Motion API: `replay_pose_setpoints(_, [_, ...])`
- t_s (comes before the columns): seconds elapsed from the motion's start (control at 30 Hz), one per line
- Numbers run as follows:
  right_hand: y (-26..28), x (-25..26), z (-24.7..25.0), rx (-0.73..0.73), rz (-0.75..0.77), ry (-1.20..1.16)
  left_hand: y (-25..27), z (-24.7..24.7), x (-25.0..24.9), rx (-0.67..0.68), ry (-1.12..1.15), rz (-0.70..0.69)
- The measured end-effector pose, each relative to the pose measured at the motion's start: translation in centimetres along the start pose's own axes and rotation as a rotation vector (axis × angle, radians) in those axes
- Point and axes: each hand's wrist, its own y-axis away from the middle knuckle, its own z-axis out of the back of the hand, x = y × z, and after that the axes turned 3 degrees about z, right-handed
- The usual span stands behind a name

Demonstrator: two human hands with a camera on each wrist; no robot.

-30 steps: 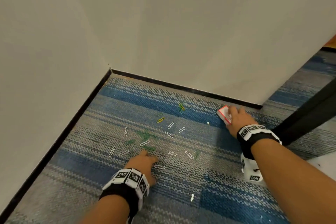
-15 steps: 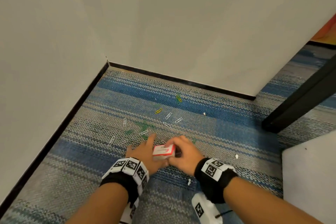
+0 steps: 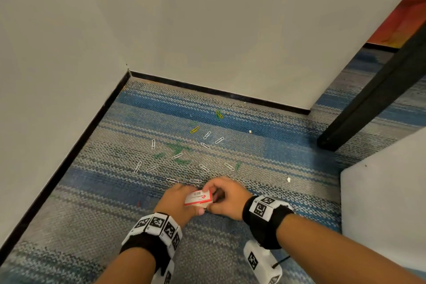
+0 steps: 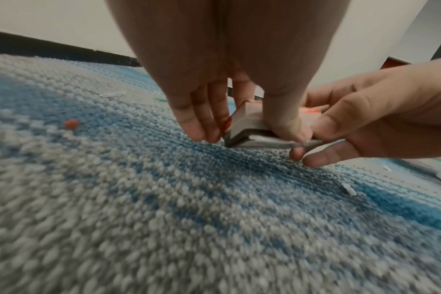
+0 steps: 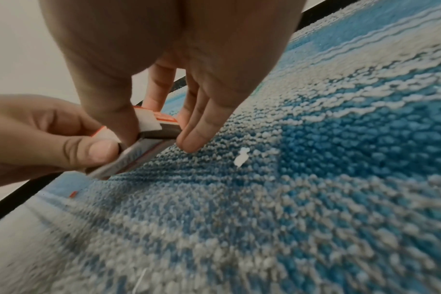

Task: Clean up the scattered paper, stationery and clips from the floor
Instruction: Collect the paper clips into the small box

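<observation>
A small white-and-red clip box [image 3: 198, 198] hangs just above the carpet. My left hand [image 3: 184, 202] and right hand [image 3: 219, 196] both grip it, left from the left end, right from the right end. In the left wrist view my left hand [image 4: 247, 131] pinches the box [image 4: 249, 123] between thumb and fingers, and its inner tray looks partly slid out. In the right wrist view my right hand [image 5: 159, 137] pinches the box [image 5: 151, 123]. Several white, green and yellow paper clips [image 3: 179, 152] lie scattered beyond my hands. White paper scraps [image 3: 288, 179] lie to the right.
This is a floor corner: white walls with a black skirting [image 3: 207, 90] stand left and behind. A black post [image 3: 368, 104] slants at the right, with a white panel [image 3: 387, 203] below it. A small red bit [image 3: 139, 203] lies left of my hands.
My right hand carried the box from the wall at the right over to my left hand. Both hands now grip it, slightly closer to me than half a second ago.
</observation>
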Motion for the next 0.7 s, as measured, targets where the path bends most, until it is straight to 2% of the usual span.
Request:
replay_pose_setpoints(0.07, [0.0,-0.1,-0.1,-0.03,-0.021,-0.013,0.4,-0.2,0.1,0.009,0.024,-0.015])
replay_pose_setpoints(0.23, [-0.3,0.3,0.4,-0.028,-0.108,-0.251,1.1,-0.9,-0.3,-0.012,0.231,-0.054])
replay_pose_setpoints(0.37, [-0.7,0.8,0.8,-0.092,-0.109,-0.442,1.2,-1.7,-0.8,-0.104,0.458,0.03])
replay_pose_setpoints(0.5, [-0.8,1.0,1.1,-0.094,-0.091,-0.485,1.1,-1.8,-0.7,-0.14,0.571,0.053])
replay_pose_setpoints(0.7, [-0.6,1.8,0.9,-0.119,-0.1,-0.438,1.2,-1.5,-0.6,-0.16,0.617,0.056])
